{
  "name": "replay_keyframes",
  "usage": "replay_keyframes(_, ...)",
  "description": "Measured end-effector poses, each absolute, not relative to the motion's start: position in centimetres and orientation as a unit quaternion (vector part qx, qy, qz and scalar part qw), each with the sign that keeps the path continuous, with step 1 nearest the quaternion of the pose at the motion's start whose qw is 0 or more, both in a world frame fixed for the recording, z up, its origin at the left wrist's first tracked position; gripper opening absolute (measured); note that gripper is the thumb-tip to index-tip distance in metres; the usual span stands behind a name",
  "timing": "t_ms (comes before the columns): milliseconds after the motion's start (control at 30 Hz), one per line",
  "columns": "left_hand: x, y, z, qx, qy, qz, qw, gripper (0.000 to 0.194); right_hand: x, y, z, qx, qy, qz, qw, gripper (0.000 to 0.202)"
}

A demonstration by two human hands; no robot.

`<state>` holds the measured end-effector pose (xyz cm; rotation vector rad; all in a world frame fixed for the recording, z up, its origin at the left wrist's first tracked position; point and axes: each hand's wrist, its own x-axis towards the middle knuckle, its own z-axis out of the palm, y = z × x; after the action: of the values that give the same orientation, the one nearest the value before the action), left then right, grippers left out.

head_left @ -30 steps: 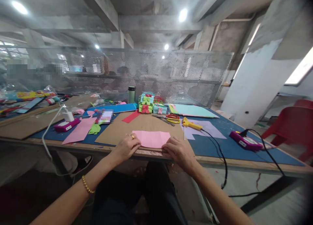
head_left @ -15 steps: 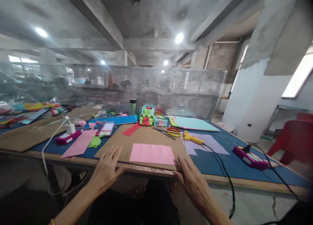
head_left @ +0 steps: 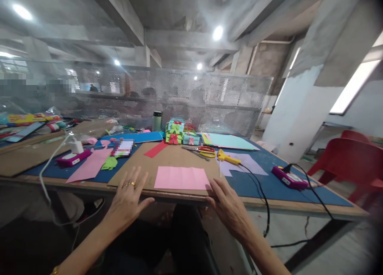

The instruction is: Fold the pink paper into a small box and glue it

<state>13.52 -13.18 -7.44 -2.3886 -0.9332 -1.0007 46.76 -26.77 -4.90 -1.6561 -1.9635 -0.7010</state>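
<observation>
My left hand (head_left: 128,193) lies spread at the table's front edge, fingers on the brown cardboard (head_left: 167,159), holding nothing. My right hand (head_left: 226,205) rests at the same edge, fingers stretched forward, its fingertips by the right corner of a creased pink paper sheet (head_left: 182,178). That sheet lies flat on the cardboard between both hands. Behind it are scissors (head_left: 206,152) with yellow and red handles. A yellow glue gun (head_left: 229,158) with a black cord lies beyond my right hand, partly on a lilac sheet (head_left: 253,165).
Small decorated paper boxes (head_left: 174,132) are stacked at the back, near a green bottle (head_left: 157,121). A red strip (head_left: 155,149) lies on the cardboard. Purple power strips stand left (head_left: 73,158) and right (head_left: 289,177). A perforated metal screen (head_left: 209,99) stands behind the table.
The camera view has shifted slightly, so the table appears higher and further left. Both hands stay at the table edge, and the pink sheet stays in place on the cardboard.
</observation>
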Motion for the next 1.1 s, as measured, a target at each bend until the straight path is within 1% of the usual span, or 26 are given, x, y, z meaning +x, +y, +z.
replay_keyframes(67,14.5,-14.2,-6.0,-0.885,-0.277,-0.337,0.163,0.064,46.6,-26.6,-4.4,-0.587,-0.737,-0.236,0.239,0.048)
replay_keyframes(167,15.9,-14.7,-4.6,-0.912,-0.227,-0.328,0.1,0.057,46.5,-26.1,-4.0,-0.563,-0.764,-0.206,0.238,0.045)
replay_keyframes(333,16.7,-13.3,-4.1,-0.926,-0.212,-0.313,0.015,0.024,46.3,-26.1,-3.9,-0.55,-0.776,-0.186,0.248,0.023)
replay_keyframes(433,16.5,-12.4,-3.6,-0.933,-0.205,-0.294,-0.022,0.015,46.3,-26.3,-3.4,-0.532,-0.782,-0.194,0.259,0.02)
replay_keyframes(500,16.3,-11.8,-3.2,-0.941,-0.178,-0.284,-0.036,0.015,46.4,-26.3,-2.9,-0.518,-0.792,-0.199,0.255,0.02)
replay_keyframes(567,16.2,-11.3,-2.8,-0.947,-0.156,-0.28,-0.025,0.019,46.5,-25.9,-2.3,-0.507,-0.804,-0.202,0.236,0.02)
replay_keyframes(700,16.8,-10.4,-2.6,-0.939,-0.186,-0.279,0.078,0.022,46.4,-24.2,-1.2,-0.504,-0.822,-0.197,0.175,0.016)
replay_keyframes(767,17.3,-10.0,-2.7,-0.929,-0.212,-0.273,0.13,0.026,46.3,-23.1,-0.9,-0.51,-0.823,-0.202,0.147,0.019)
replay_keyframes(833,17.7,-9.8,-2.7,-0.926,-0.229,-0.261,0.148,0.028,46.4,-22.2,-0.8,-0.516,-0.822,-0.203,0.133,0.024)
replay_keyframes(900,17.9,-9.7,-2.8,-0.93,-0.231,-0.257,0.126,0.025,46.6,-21.7,-0.9,-0.519,-0.82,-0.193,0.144,0.027)
replay_keyframes(1000,18.0,-9.5,-3.0,-0.94,-0.202,-0.268,0.059,0.023,46.8,-21.5,-1.1,-0.51,-0.822,-0.188,0.168,0.023)
replay_keyframes(1100,18.3,-9.6,-3.1,-0.944,-0.175,-0.278,0.043,0.026,46.7,-21.6,-1.1,-0.499,-0.829,-0.198,0.157,0.023)
